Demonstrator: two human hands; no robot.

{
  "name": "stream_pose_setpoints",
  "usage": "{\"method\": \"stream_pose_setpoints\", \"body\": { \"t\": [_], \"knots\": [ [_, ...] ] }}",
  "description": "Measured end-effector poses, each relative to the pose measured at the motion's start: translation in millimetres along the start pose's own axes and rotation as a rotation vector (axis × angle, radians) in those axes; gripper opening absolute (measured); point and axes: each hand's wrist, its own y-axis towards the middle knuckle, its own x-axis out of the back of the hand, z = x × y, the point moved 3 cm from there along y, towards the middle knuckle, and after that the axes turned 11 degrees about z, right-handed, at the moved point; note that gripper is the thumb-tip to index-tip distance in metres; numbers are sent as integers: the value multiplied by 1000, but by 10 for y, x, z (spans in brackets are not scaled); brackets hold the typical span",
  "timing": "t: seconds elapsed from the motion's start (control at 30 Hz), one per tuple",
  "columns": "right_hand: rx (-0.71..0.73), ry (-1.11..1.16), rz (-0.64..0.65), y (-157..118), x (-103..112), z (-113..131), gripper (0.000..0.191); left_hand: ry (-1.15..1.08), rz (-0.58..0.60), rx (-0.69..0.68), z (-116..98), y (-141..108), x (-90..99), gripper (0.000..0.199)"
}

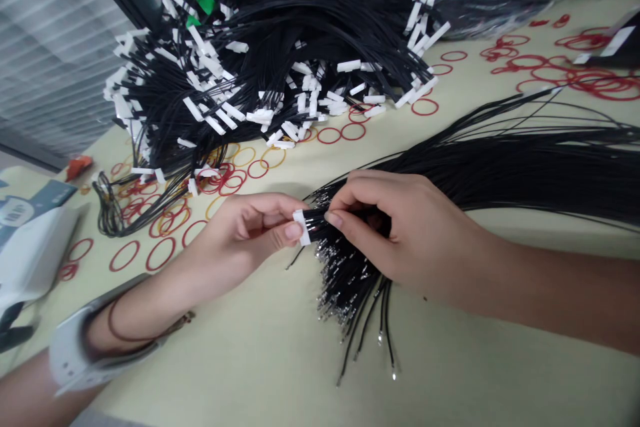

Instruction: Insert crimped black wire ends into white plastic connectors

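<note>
Left hand: thumb and fingers gripping the white connector.
Right hand: thumb and fingertip pinched on black wires just right of the connector.
White connector: long axis across those wires; left hand nearer, touching.
Wire bundle: right of the connector.
Harness pile: well beyond the connector.

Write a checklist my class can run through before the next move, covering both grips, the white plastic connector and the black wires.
1. Left grip holding the small white rectangular plastic connector: ok.
2. Right grip closed at the black metal-tipped wires, close to the connector: ok.
3. Wires fully seated in the connector: cannot tell.
4. Loose wire ends gathered evenly: not ok; several splay out.
5. Heap of black cables with white connectors apart from loose wires: ok.
</note>
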Motion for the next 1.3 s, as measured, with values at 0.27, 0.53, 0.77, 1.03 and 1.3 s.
{"method": "stream_pose_setpoints", "body": {
  "t": [0.27,0.53,0.77,1.03,1.3],
  "knots": [
    [7,-19,-25,-7,5,15,11,3,3,-38,-38,17,-28,10],
    [1,-34,21,-7,-16,6,12,-14,-11,-45,-15,19,-22,9],
    [-18,6,10,4,11,10,11,21,-3,-53,-7,8,-28,8],
    [-56,19,30,25,15,12,11,16,2,-67,4,23,-17,9],
    [-98,77,18,3,-10,22,12,-74,32,-84,4,26,-18,12]
  ]
}}
